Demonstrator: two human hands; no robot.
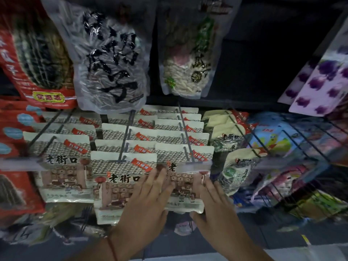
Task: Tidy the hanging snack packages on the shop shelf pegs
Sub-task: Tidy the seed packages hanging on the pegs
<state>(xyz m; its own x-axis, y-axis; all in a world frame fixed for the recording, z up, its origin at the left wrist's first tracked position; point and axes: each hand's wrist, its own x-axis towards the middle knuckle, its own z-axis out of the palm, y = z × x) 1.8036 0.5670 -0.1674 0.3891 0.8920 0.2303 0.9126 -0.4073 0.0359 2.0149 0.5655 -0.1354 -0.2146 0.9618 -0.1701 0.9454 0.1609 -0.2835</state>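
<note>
Both grips flat on front package

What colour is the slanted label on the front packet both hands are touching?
Red with white characters, on the front packet; seen in the head view.

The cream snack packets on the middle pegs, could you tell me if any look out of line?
Yes: the front cream packet on the centre peg hangs lower than the fronts beside it and overlaps the right-hand front packet, which both hands touch.
</note>
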